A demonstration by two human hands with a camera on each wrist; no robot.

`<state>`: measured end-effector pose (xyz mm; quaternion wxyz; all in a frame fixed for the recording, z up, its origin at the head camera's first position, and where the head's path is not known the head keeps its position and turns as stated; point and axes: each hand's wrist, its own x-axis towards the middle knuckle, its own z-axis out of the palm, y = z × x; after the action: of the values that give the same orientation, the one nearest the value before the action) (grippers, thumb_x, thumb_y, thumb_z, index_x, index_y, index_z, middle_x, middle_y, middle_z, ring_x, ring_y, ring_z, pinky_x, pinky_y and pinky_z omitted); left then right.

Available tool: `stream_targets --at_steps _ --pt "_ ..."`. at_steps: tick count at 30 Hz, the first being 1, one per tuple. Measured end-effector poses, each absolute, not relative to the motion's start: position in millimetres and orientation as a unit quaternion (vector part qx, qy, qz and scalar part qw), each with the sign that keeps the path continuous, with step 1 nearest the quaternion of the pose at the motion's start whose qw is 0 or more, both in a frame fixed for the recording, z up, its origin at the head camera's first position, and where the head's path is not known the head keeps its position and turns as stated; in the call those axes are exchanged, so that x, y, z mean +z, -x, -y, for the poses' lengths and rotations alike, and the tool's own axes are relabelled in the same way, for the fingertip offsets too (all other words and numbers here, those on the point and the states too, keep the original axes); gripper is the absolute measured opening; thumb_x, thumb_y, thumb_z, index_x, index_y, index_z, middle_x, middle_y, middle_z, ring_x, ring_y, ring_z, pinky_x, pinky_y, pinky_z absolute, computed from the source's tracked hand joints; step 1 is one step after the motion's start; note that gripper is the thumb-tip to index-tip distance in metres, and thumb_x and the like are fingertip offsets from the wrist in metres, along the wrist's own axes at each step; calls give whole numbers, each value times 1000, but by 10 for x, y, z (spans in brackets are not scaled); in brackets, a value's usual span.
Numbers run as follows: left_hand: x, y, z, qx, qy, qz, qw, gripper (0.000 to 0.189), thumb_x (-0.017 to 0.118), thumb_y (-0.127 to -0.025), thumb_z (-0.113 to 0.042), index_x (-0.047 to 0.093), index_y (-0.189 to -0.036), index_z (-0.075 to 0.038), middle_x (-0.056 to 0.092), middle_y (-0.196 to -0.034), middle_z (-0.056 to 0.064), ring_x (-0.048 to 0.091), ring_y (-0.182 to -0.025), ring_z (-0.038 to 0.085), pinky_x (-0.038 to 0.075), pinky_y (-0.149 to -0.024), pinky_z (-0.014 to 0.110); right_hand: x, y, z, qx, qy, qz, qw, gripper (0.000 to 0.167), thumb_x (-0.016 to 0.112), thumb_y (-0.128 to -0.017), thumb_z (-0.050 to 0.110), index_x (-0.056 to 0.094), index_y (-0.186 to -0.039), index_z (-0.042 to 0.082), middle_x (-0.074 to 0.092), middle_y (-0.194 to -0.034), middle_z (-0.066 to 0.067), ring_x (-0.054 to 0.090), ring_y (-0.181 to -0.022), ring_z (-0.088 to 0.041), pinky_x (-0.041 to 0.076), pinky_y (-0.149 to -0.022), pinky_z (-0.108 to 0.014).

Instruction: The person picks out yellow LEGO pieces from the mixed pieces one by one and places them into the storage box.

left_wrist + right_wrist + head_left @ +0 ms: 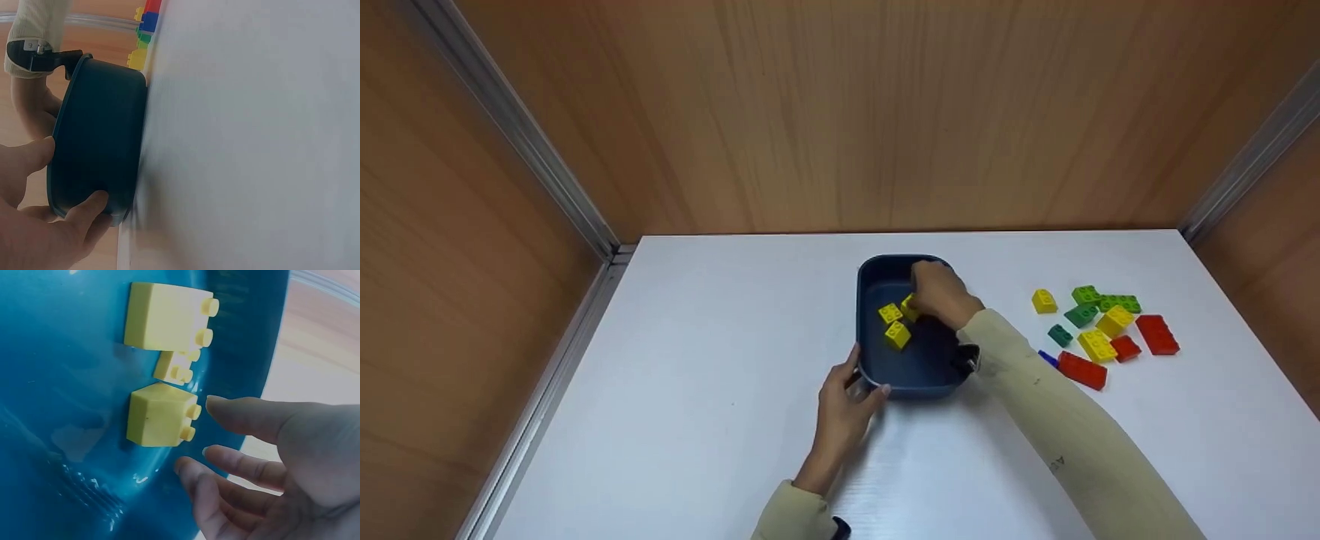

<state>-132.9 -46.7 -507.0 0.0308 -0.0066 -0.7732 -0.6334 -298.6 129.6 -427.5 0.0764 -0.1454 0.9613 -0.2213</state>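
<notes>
A dark blue tray [907, 369] stands on the white table with three yellow toy bricks inside: a near one [897, 336], a small one [890, 313] and one [910, 309] partly behind my right hand [942, 294]. My left hand [842, 416] holds the tray's near left corner, thumb and fingers spread around its outer wall. In the right wrist view, the right hand [247, 467] is inside the tray. Its thumb and fingers are apart beside a yellow brick [160, 416], with nothing between them.
Right of the tray lie several loose bricks: yellow [1044, 301], green [1081, 315], red [1157, 334] and a blue piece [1048, 359] partly behind the right sleeve [1057, 420]. Wooden panels [840, 112] rise behind the table and at both sides.
</notes>
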Motion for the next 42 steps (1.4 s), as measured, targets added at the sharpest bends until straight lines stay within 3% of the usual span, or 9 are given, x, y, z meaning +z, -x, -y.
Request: stream_targets --at_steps 4,7,20,30,37,42 --pt "-5063 1337 462 -636 4 772 25 80 78 -96 -6 35 -162 3 56 -137 24 53 -140 42 50 -113 42 -4210 2944 -1344 -236 137 -959 74 32 77 -93 7 68 -119 -11 70 -116 -26 69 -101 -37 60 -87 -49" --pt "-5059 1343 454 -638 1 770 21 80 78 -96 -5 35 -162 2 56 -137 23 52 -140 41 51 -113 40 -4169 2927 -1406 -256 127 -956 69 38 77 -95 8 66 -126 -12 69 -120 -27 69 -105 -38 61 -89 -50" --pt "-5060 1339 438 -647 -5 762 19 81 78 -95 -1 34 -162 2 55 -137 25 52 -140 43 53 -110 37 -4120 2847 -1833 -294 99 -950 34 33 76 -95 7 68 -123 -8 71 -117 -26 69 -100 -36 61 -83 -47" --pt "-5057 1352 452 -629 -6 777 26 80 79 -95 -4 36 -162 2 57 -136 24 54 -139 43 51 -112 43 -4159 2796 -2141 -279 83 -957 3 32 73 -96 6 68 -124 -8 70 -121 -29 68 -108 -44 60 -90 -55" --pt "-5073 1339 457 -631 -7 775 23 79 78 -96 -7 36 -163 0 55 -140 24 53 -139 42 50 -114 47 -4310 2740 -2361 -256 74 -964 -9 31 72 -96 5 68 -123 -9 70 -118 -30 68 -103 -43 60 -87 -55" --pt "-5066 1341 462 -630 -7 777 23 79 79 -96 -7 37 -162 0 56 -140 24 53 -139 42 50 -114 47 -4381 2721 -2534 -262 55 -963 -2 34 71 -98 5 65 -128 -9 67 -121 -31 65 -102 -43 59 -92 -56"
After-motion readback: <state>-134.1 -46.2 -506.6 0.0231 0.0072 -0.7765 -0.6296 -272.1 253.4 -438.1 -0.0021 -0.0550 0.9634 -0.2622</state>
